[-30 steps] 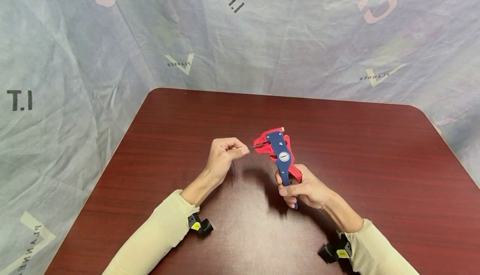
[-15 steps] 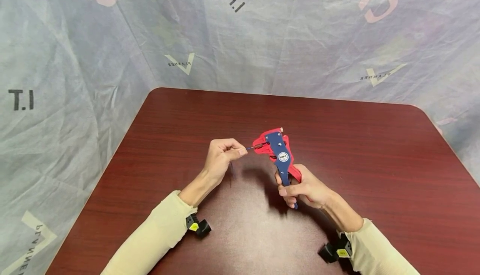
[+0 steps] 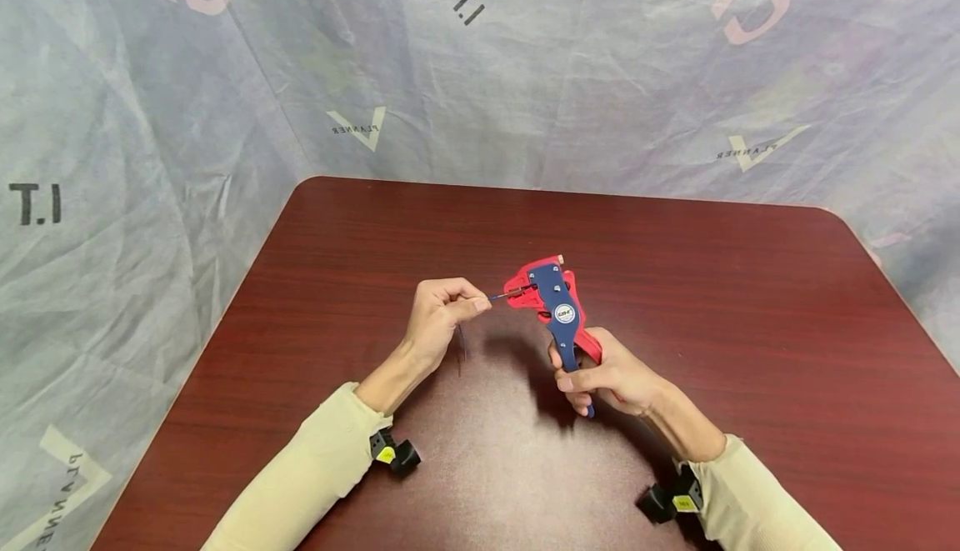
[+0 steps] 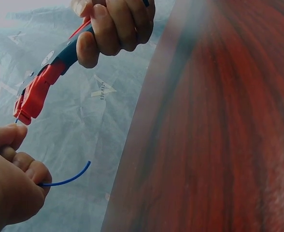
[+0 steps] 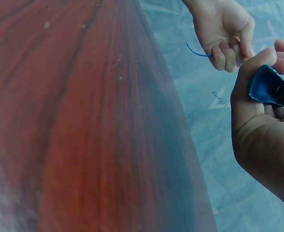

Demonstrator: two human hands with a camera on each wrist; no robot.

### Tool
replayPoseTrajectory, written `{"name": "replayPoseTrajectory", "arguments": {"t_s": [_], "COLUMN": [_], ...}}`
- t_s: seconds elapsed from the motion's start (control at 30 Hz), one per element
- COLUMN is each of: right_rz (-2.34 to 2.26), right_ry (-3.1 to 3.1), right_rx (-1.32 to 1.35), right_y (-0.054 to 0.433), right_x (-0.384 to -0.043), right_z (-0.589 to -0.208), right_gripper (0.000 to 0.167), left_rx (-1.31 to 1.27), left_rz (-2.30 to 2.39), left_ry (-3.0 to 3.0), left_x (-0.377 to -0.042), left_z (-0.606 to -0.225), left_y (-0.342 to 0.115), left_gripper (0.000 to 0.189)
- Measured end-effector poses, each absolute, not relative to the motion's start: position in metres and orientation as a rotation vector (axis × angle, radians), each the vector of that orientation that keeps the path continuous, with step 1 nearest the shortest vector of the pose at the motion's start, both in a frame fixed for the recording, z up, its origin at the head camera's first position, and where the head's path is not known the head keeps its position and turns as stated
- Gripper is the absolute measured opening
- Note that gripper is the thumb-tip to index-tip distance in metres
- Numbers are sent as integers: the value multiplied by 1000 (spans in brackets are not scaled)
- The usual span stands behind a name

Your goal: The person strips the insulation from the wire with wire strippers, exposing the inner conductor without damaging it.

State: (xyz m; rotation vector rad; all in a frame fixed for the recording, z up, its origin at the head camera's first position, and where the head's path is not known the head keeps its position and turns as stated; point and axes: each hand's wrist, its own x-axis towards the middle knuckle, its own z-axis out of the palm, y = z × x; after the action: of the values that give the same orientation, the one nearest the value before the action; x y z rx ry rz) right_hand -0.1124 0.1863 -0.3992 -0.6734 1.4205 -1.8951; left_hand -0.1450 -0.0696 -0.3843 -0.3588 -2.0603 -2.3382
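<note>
My left hand (image 3: 438,322) pinches a thin blue wire (image 3: 497,297) between thumb and forefinger. From there the wire runs right into the red nose of a blue-and-red wire stripper (image 3: 557,297). Below the curled fingers its loose tail (image 4: 67,182) hangs out in a curve, seen in the left wrist view. My right hand (image 3: 611,376) grips the stripper's handles, with the thumb laid across the blue one. Head up and tilted left, the tool is held above the table. In the right wrist view, the end of the blue handle (image 5: 262,87) shows inside the right hand.
A dark red wood-grain table (image 3: 360,242) with rounded far corners lies beneath both hands. Grey printed sheeting (image 3: 540,76) hangs behind it and on the left. A small black camera sits on each wrist, over light sleeves (image 3: 315,459).
My left hand has shifted very slightly left, with the wire still between its fingers and the stripper's nose. The right hand and the stripper stay almost in place.
</note>
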Motion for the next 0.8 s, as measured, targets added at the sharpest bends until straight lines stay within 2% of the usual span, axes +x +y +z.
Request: {"name": "replayPoseTrajectory", "arguments": {"t_s": [0.8], "right_rz": [-1889], "right_ry": [1390], "right_rx": [-667], "right_y": [188], "right_x": [-113], "right_z": [-399], "right_gripper": [12], "left_rx": [-396], "left_rz": [-2311], "left_ry": [-2033], "left_x": [-142], "left_z": [-384], "left_y": [-71], "left_gripper": [13]}}
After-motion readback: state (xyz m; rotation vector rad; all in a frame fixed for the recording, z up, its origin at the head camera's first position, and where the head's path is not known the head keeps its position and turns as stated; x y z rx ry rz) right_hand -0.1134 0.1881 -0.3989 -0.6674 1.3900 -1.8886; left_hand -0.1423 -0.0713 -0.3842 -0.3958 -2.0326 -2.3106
